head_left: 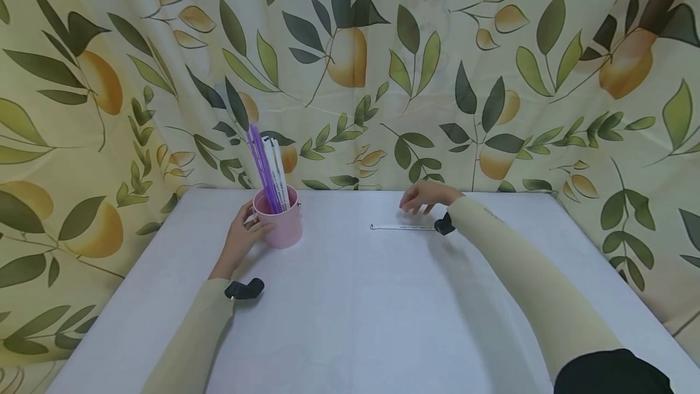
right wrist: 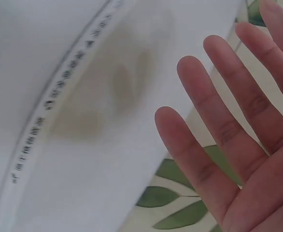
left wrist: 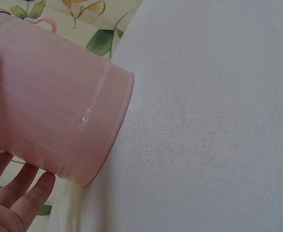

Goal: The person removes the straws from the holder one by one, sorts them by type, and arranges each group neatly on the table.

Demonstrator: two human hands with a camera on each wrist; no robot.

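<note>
Bucket steadied, loose stick apparently reached for.
At 10 o'clock on the table [head_left: 350,321], the pink bucket [head_left: 285,231] of purple and white sticks [head_left: 266,169] is gripped between thumb and fingers of the left hand [head_left: 244,238]; at 1 o'clock, the lettered white stick [right wrist: 59,89] lies untouched below the empty right hand [head_left: 428,196], fingers spread. A descent towards 7 o'clock and a light pinch would seem called for.
</note>
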